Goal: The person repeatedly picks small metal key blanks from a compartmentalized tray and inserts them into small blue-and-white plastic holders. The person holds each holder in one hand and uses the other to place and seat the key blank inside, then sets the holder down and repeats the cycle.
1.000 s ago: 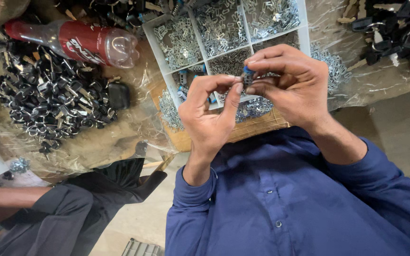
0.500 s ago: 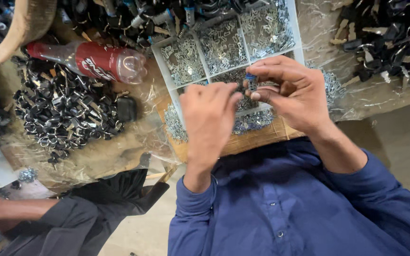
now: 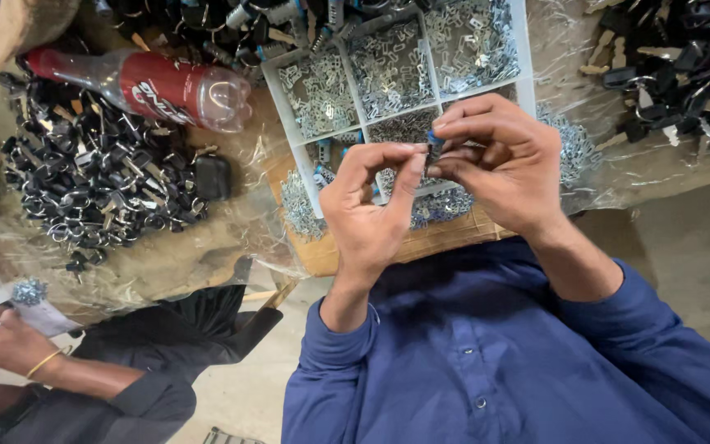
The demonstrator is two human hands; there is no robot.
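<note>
Both my hands are raised over a white compartment tray [image 3: 283, 97] filled with small silver metal parts. My right hand [image 3: 503, 168] pinches a small dark piece with a blue tip [image 3: 433, 141] between thumb and fingers. My left hand [image 3: 369, 210] meets it from the left, thumb and forefinger closed on the same piece. My blue shirt sleeves run down to the bottom of the view.
A red plastic bottle [image 3: 154, 86] lies left of the tray. Heaps of black and metal parts [image 3: 96, 185] cover the plastic sheet at left, and another heap [image 3: 684, 62] sits at top right. Another person's hand [image 3: 10, 341] with a gold bangle is at lower left.
My hands have stayed together on the small piece and the fingers have shifted slightly around it. The view has drifted a little.
</note>
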